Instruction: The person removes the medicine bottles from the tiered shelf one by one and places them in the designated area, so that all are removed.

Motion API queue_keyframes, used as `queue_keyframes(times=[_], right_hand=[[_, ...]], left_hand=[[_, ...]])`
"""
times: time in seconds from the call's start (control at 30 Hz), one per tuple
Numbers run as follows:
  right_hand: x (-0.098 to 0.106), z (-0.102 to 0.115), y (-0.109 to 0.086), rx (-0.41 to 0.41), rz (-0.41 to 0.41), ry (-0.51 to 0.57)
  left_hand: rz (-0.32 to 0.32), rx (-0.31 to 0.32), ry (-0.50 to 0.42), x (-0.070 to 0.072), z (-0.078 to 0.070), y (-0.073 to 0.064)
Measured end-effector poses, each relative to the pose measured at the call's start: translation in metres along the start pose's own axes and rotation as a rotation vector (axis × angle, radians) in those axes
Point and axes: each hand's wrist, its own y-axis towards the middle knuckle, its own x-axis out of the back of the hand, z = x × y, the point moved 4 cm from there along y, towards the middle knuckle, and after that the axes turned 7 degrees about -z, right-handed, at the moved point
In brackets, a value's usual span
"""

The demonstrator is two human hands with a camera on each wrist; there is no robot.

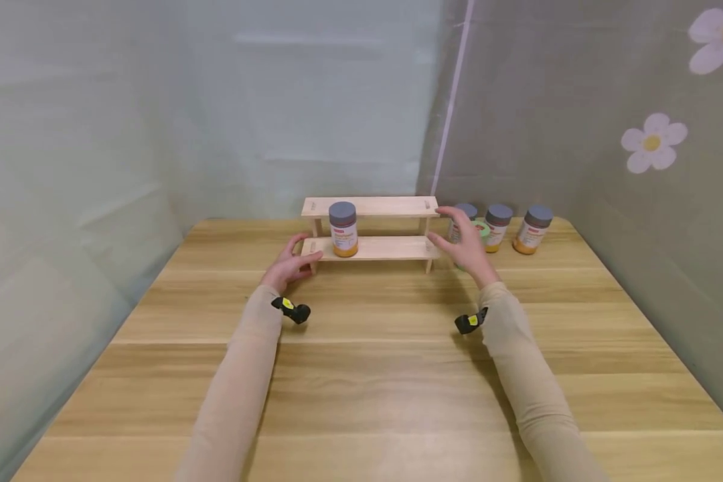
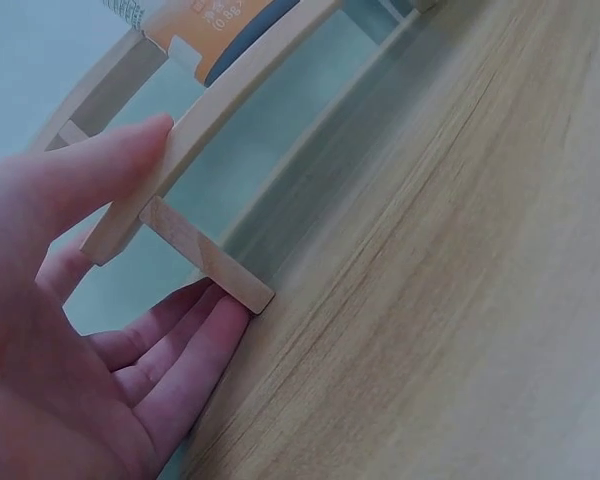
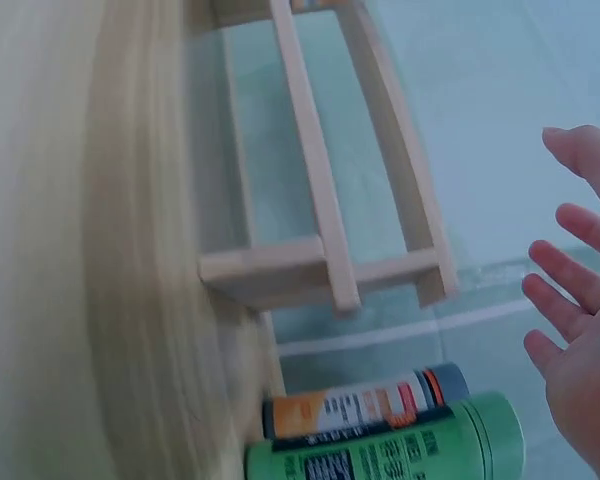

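A two-tier wooden shelf rack (image 1: pixel 391 248) stands at the back of the table. On its lower board, towards the left, sits a jar (image 1: pixel 344 231) with a grey lid and an orange-bottomed label. My left hand (image 1: pixel 289 266) grips the rack's left end. In the left wrist view the thumb (image 2: pixel 130 165) presses the board's front edge, and the other fingers lie around the short wooden leg (image 2: pixel 210 255). My right hand (image 1: pixel 468 251) is at the rack's right end, fingers spread and thumb apart. The right wrist view shows that hand (image 3: pixel 585 340) holding nothing, with a gap to the rack.
Right of the rack stand similar grey-lidded jars (image 1: pixel 533 229), partly behind my right hand. A green container (image 3: pixel 410 450) stands among them, close to the rack's right end. A curtain (image 1: pixel 349 100) hangs behind the wooden table (image 1: pixel 385 375).
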Motion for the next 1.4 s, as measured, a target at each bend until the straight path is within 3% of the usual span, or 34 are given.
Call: queue_keyframes(times=[0.43, 0.8, 1.1, 1.4], right_hand=[[-0.039, 0.017, 0.004, 0.003, 0.064, 0.031], [-0.066, 0.022, 0.003, -0.117, 0.124, 0.118], [-0.085, 0.025, -0.002, -0.14, 0.166, 0.22], [-0.104, 0.037, -0.003, -0.169, 0.204, 0.213]], left_hand=[[-0.013, 0.005, -0.02, -0.007, 0.0, 0.002], [-0.016, -0.01, -0.016, -0.012, -0.001, 0.002], [-0.018, 0.002, -0.003, -0.016, 0.002, 0.0], [-0.023, 0.021, -0.021, -0.016, 0.001, -0.001]])
